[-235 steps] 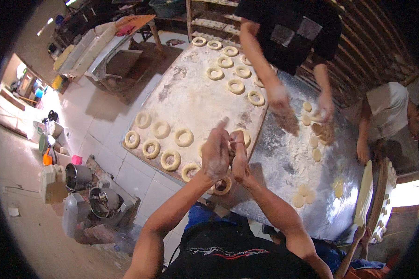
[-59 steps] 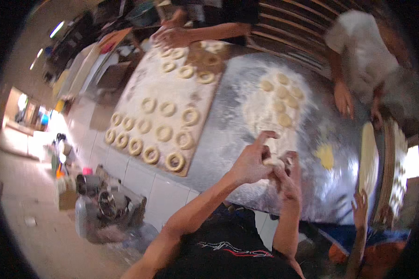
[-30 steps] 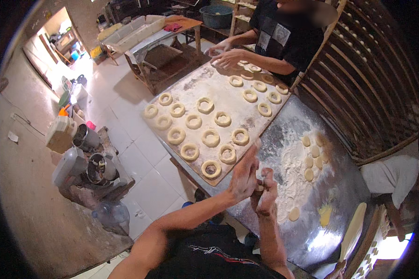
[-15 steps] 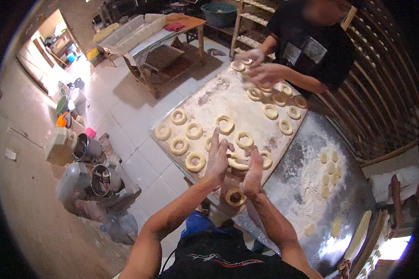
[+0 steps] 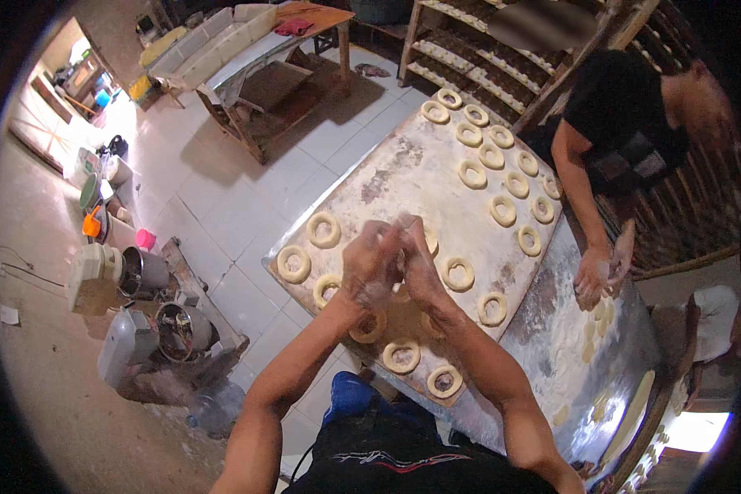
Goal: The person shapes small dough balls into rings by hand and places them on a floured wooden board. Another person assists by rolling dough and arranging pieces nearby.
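Observation:
My left hand (image 5: 369,262) and my right hand (image 5: 421,270) come together above a floured wooden board (image 5: 387,185). The left hand's fingers are curled, and the right hand's fingers press against them. Motion blurs both fingertips, and whatever lies between the palms is hidden. Rings of raw dough surround the hands: one dough ring (image 5: 324,230) lies to the left, another dough ring (image 5: 458,261) to the right. Closer to my body, a dough ring (image 5: 401,369) sits near the board's edge. Some rings are partly covered by my hands and wrists.
Several dough rings (image 5: 491,156) lie on the board's far right. On the metal table (image 5: 519,362), a co-worker's hands (image 5: 598,276) are at small flat dough pieces (image 5: 598,323). A rack of trays (image 5: 469,66) stands behind; mixers (image 5: 132,346) stand left.
My hands have closed together; earlier they were apart, with a dough ring between them. The co-worker's hands have moved from the board's far end to the dough pieces on the metal table.

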The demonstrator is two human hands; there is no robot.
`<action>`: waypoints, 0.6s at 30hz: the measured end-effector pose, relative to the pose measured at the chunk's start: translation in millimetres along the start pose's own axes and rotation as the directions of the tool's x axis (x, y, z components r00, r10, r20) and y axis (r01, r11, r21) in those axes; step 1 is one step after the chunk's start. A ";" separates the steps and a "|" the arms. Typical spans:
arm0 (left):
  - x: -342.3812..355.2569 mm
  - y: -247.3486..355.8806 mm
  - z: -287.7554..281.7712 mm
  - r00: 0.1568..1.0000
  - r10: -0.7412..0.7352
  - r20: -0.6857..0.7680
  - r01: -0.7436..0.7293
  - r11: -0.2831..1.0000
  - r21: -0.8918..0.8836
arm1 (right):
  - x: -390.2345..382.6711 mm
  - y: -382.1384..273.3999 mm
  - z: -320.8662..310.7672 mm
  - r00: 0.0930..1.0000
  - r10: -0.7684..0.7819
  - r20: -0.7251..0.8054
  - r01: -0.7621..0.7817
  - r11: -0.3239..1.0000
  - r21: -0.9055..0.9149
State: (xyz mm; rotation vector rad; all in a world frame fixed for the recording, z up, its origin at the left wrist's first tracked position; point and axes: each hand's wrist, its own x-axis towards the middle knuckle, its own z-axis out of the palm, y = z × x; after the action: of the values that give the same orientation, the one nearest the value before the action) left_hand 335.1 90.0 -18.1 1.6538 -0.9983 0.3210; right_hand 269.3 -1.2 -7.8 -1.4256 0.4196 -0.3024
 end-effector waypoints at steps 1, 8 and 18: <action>5.7 -6.6 -0.8 0.967 -0.253 0.028 0.254 0.965 -0.062 | 8.4 -5.1 1.8 0.992 0.127 -0.021 -0.126 0.990 0.056; 60.7 -76.5 1.3 0.928 -0.368 0.053 0.350 0.913 0.209 | 61.4 -18.9 -24.8 0.933 -0.327 -0.154 0.145 0.729 -0.669; 54.8 -85.2 -2.5 0.804 -0.364 0.470 0.197 0.909 0.367 | -154.2 -2.6 -121.1 0.714 0.051 -0.699 -0.383 0.863 -0.329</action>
State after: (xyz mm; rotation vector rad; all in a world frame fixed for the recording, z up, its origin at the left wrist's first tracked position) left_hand 432.5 69.7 -37.7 2.2141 -1.1157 -0.2219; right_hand 77.3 -40.2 -1.2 -1.6707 1.3379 -0.5504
